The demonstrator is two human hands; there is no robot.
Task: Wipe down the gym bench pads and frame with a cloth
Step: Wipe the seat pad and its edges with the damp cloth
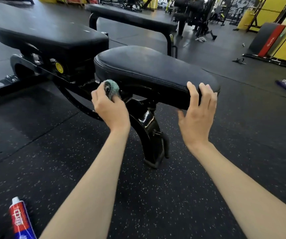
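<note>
Seat pad [152, 69] and back pad [40, 30] — black vinyl-like upholstery, smooth, with a dull sheen and a faint greyish haze on the seat's top; a seam runs round the seat's edge. Frame [145, 121] is black painted metal, glossy enough to throw bright highlights on the curved leg, with a yellow plastic-looking knob [59, 67] on its side. Cloth [112, 88] is teal with a fuzzy, terry-like pile, dark-soiled at its middle; floor [156, 195] is matt black rubber, grainy and pale-flecked — the tube [20, 219] on it has a glossy printed skin and a white plastic cap.
</note>
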